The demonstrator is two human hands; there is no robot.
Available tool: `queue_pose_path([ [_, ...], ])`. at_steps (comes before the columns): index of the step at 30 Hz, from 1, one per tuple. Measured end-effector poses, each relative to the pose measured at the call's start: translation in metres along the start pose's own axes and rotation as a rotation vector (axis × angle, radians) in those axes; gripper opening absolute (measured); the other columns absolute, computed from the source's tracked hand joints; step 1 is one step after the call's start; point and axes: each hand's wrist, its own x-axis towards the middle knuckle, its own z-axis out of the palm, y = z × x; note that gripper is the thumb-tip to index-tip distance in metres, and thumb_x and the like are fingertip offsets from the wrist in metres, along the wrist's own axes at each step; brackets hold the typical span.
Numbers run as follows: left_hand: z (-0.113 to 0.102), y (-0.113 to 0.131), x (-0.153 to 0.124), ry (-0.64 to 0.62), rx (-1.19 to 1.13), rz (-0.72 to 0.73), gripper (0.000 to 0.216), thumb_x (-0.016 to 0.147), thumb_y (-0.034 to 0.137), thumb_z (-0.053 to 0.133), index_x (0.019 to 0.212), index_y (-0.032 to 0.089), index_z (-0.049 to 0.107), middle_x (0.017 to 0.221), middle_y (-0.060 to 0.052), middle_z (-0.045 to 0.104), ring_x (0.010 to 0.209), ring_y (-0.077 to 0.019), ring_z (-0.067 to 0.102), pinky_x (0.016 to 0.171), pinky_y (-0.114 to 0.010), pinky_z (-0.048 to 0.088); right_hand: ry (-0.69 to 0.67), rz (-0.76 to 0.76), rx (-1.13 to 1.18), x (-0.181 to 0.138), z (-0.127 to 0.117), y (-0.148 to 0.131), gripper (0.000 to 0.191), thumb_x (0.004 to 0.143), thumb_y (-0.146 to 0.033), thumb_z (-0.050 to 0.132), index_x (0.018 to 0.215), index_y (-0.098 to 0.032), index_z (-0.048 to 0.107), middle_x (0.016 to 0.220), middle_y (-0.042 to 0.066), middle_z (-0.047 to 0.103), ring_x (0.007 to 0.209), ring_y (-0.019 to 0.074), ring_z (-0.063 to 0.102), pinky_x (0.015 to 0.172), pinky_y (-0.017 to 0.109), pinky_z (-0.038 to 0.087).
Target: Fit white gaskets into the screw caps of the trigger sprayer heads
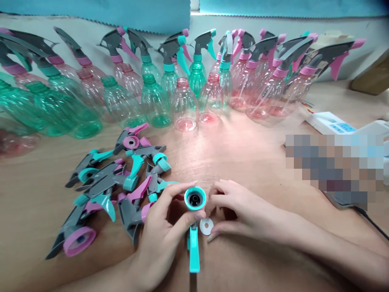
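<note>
My left hand (165, 227) grips a grey and turquoise trigger spray head (194, 251). Its turquoise collar faces up toward me, showing a dark inside, and the trigger points down toward me. Close to its right side, my right hand (234, 207) has its fingers curled and its thumb at the edge of a small white ring washer (206, 226). The washer's flat face with its centre hole is turned to me. How the fingertips bear on it is partly hidden. Left of my hands lies a pile of loose pink, turquoise and grey spray heads (101, 180).
Along the back stand clear green bottles (154, 103) and pink bottles (184, 105), some open, several topped with spray heads (173, 50). A white power strip (331, 123) lies at the right, behind a blurred-out object (334, 170) with a dark cable (372, 223).
</note>
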Motion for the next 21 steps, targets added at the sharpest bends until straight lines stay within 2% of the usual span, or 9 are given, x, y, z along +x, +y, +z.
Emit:
queue_pose_path([
  [6, 0.000, -0.001, 0.000, -0.007, 0.018, 0.013, 0.026, 0.081, 0.025, 0.065, 0.106, 0.027, 0.057, 0.106, 0.001, 0.064, 0.095, -0.0174, 0.060, 0.080, -0.028, 0.052, -0.067, -0.013, 0.088, -0.001, -0.003, -0.004, 0.011, 0.083, -0.030, 0.064, 0.084, -0.021, 0.060, 0.093, 0.000, 0.062, 0.093, 0.0155, 0.055, 0.085, 0.031, 0.041],
  [9, 0.000, -0.001, 0.000, -0.004, 0.029, 0.013, 0.026, 0.081, 0.026, 0.065, 0.105, 0.027, 0.057, 0.104, 0.001, 0.064, 0.095, -0.0176, 0.060, 0.080, -0.028, 0.051, -0.029, -0.031, 0.125, 0.001, -0.006, -0.001, 0.006, 0.083, -0.023, 0.063, 0.079, -0.019, 0.062, 0.085, 0.000, 0.067, 0.082, 0.0139, 0.060, 0.079, 0.031, 0.045],
  [12, -0.001, 0.000, 0.001, -0.012, 0.033, -0.002, 0.025, 0.081, 0.028, 0.066, 0.104, 0.028, 0.057, 0.102, 0.002, 0.064, 0.094, -0.0167, 0.060, 0.079, -0.027, 0.050, 0.187, 0.049, 0.168, 0.001, -0.015, 0.002, 0.010, 0.082, -0.024, 0.064, 0.074, -0.018, 0.065, 0.073, 0.000, 0.067, 0.065, 0.0127, 0.061, 0.059, 0.026, 0.048],
  [14, -0.001, 0.000, 0.000, -0.029, 0.041, -0.002, 0.025, 0.081, 0.027, 0.066, 0.104, 0.030, 0.057, 0.102, 0.003, 0.062, 0.092, -0.0155, 0.059, 0.078, -0.026, 0.049, 0.437, 0.103, 0.157, -0.001, -0.023, 0.001, 0.010, 0.079, -0.027, 0.068, 0.073, -0.020, 0.068, 0.071, 0.001, 0.069, 0.066, 0.0146, 0.063, 0.057, 0.027, 0.049],
  [16, 0.000, -0.001, -0.001, -0.056, 0.051, 0.013, 0.026, 0.080, 0.025, 0.067, 0.104, 0.030, 0.058, 0.099, 0.004, 0.062, 0.089, -0.0146, 0.059, 0.077, -0.025, 0.048, 0.603, 0.103, 0.176, -0.004, -0.027, -0.005, 0.006, 0.078, -0.027, 0.070, 0.075, -0.022, 0.071, 0.075, 0.002, 0.072, 0.070, 0.0170, 0.065, 0.061, 0.030, 0.051],
  [18, 0.001, -0.001, -0.001, -0.089, 0.057, 0.033, 0.027, 0.079, 0.024, 0.069, 0.103, 0.030, 0.058, 0.094, 0.004, 0.061, 0.084, -0.0146, 0.059, 0.074, -0.026, 0.048, 0.624, 0.012, 0.172, -0.006, -0.026, -0.013, 0.006, 0.080, -0.023, 0.068, 0.083, -0.025, 0.072, 0.078, 0.002, 0.073, 0.070, 0.0171, 0.067, 0.062, 0.030, 0.054],
  [21, 0.002, -0.002, -0.001, -0.120, 0.065, 0.034, 0.029, 0.077, 0.024, 0.071, 0.102, 0.030, 0.059, 0.094, 0.004, 0.062, 0.086, -0.0158, 0.060, 0.075, -0.027, 0.047, 0.589, -0.241, 0.050, -0.006, -0.018, -0.020, 0.018, 0.084, -0.012, 0.060, 0.095, -0.022, 0.071, 0.081, 0.004, 0.073, 0.071, 0.0160, 0.067, 0.061, 0.029, 0.056],
])
